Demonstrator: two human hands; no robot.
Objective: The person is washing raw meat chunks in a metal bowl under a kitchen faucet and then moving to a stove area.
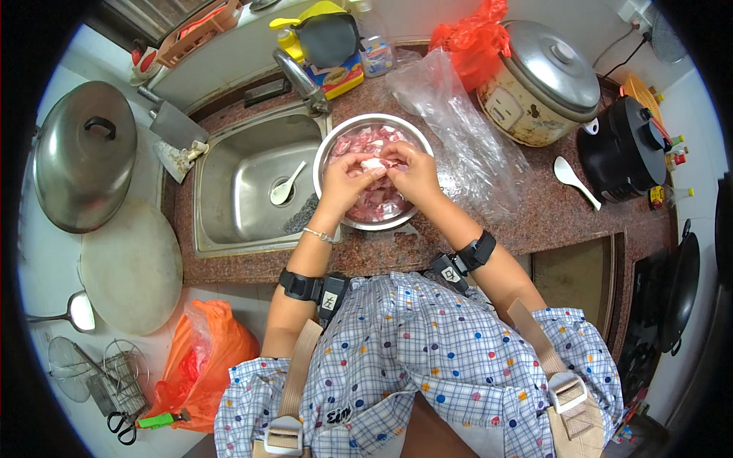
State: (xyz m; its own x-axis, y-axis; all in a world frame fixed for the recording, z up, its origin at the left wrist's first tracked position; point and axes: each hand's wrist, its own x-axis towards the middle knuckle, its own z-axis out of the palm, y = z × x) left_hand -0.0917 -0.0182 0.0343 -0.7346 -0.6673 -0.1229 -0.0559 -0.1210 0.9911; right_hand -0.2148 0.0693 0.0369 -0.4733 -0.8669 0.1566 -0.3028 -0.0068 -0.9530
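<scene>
A round stainless steel bowl (422,127) stands on the speckled stone counter at the sink's right edge. Pieces of raw meat (375,200) fill it, some pinkish red, some whitish. Over the bowl, my left hand (345,182) and my right hand (413,172) meet, fingertips close together. Between them they pinch one pale piece of meat (373,164). A crumpled clear plastic bag (469,143) lies just right of the bowl. In the sink basin, a white spoon (287,184) rests over the drain.
The steel sink (223,197) has a curved faucet (300,80) behind it. Further right stand a rice cooker (538,80), a black electric cooker (623,151) and a white rice paddle (575,182). Bottles and a red bag (472,43) line the back. An orange bag (200,360) hangs or stands lower left.
</scene>
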